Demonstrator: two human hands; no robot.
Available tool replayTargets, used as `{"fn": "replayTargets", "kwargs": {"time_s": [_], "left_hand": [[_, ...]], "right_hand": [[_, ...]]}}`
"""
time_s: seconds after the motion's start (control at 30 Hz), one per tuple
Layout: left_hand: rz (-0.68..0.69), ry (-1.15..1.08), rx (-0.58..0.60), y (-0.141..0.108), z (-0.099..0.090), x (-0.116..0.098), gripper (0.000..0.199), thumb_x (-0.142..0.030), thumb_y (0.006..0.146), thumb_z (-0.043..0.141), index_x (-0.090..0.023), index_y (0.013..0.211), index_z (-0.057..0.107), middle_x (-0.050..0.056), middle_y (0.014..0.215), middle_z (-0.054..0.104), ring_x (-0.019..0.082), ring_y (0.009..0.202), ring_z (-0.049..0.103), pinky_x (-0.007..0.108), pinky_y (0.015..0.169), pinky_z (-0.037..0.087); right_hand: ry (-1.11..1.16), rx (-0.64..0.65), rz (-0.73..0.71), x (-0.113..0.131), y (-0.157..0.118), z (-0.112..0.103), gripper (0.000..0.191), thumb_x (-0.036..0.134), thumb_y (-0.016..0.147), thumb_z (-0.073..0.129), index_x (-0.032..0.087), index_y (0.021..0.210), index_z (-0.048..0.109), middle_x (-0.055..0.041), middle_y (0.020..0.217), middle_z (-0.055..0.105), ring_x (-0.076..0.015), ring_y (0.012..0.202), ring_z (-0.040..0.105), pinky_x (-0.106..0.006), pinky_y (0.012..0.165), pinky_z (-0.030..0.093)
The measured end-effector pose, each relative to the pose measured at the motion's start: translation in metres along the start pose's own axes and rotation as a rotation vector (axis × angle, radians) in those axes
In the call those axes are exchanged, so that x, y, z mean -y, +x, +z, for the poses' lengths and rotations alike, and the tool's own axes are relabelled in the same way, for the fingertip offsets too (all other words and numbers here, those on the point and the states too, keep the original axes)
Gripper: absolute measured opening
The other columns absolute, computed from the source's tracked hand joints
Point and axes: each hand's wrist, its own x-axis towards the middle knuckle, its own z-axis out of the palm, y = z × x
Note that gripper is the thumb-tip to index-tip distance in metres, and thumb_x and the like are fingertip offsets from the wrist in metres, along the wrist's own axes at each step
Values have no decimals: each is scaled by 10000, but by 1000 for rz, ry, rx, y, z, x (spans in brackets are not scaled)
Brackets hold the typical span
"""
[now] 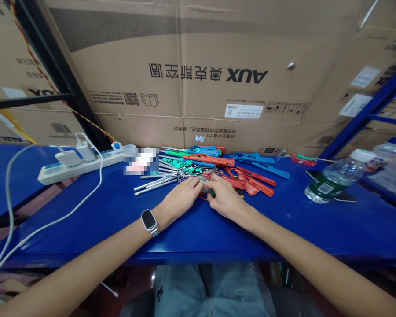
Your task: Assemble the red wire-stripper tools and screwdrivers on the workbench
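Note:
On the blue table (198,233) lies a pile of silver metal rods (156,182), wire pieces and coloured plastic parts. My left hand (183,196), with a watch (149,220) on its wrist, is closed at the front of the pile. Close beside it my right hand (222,196) is closed too, its fingertips near a green piece. What either hand grips is too small to make out. Red plastic pieces (257,176) lie to the right of my right hand, blue ones (270,165) farther back, and an orange one (211,159) behind the hands.
A white power strip (82,165) with plugs and white cables lies at the left. At the right a water bottle (338,176) leans over a dark phone (346,196). Large cardboard (185,105) stands behind the table, between a black post and a blue post.

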Motion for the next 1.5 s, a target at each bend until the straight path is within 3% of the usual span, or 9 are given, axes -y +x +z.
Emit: {"fn": "replayTargets", "kwargs": {"time_s": [0.3, 0.6, 0.77, 0.93, 1.17, 1.37, 1.5], "left_hand": [[-12, 10, 38, 1, -1, -1, 162, -58, 986, 471, -126, 1054, 602, 114, 1040, 628, 255, 1003, 601, 394, 914, 528], [4, -25, 13, 1, -1, 0, 183, -59, 998, 444, -126, 1007, 614, 121, 1040, 633, 256, 982, 603, 399, 898, 532], [16, -23, -17, 0, 3, 1, 166, -59, 989, 474, -121, 1056, 613, 124, 1060, 638, 256, 1019, 614, 395, 918, 533], [17, -13, -28, 1, 4, 1, 168, -61, 992, 467, -142, 1047, 603, 107, 1069, 634, 243, 1007, 614, 385, 912, 531], [1, -32, 11, 0, -2, 0, 158, -79, 1007, 464, -136, 1009, 611, 101, 1015, 621, 238, 941, 593, 367, 849, 528], [49, -28, -36, 1, 1, 4, 209, -150, 1046, 418, -149, 996, 621, 96, 995, 618, 233, 918, 587, 379, 821, 534], [56, -45, -113, -2, -8, 10, 210, -236, 1056, 438, -148, 999, 619, 99, 1001, 610, 232, 899, 574, 385, 806, 524]], "right_hand": [[-85, 66, -45, 0, 2, -6, 175, 26, 808, 548, 178, 790, 633, -64, 894, 563, -202, 840, 537, -312, 717, 395], [-219, 89, 11, 9, 4, -16, 156, 69, 825, 583, 161, 879, 697, -110, 959, 633, -216, 759, 602, -331, 659, 431], [-269, 105, -47, 10, 2, -17, 192, 71, 862, 565, 150, 945, 720, -130, 987, 633, -244, 866, 621, -345, 722, 473], [-197, 50, -69, 3, 2, -12, 173, 52, 856, 575, 156, 909, 703, -106, 974, 614, -233, 936, 586, -344, 804, 479], [-29, -6, 18, -5, -3, -10, 118, 73, 832, 634, 174, 873, 680, -55, 941, 602, -180, 840, 568, -285, 705, 427], [12, 9, -11, -12, -6, -16, 90, 128, 818, 685, 188, 774, 635, -15, 810, 618, -159, 745, 555, -272, 649, 392], [69, -21, -22, -14, -7, -11, 83, 121, 806, 685, 189, 795, 637, -13, 827, 636, -152, 731, 568, -271, 666, 422]]}}
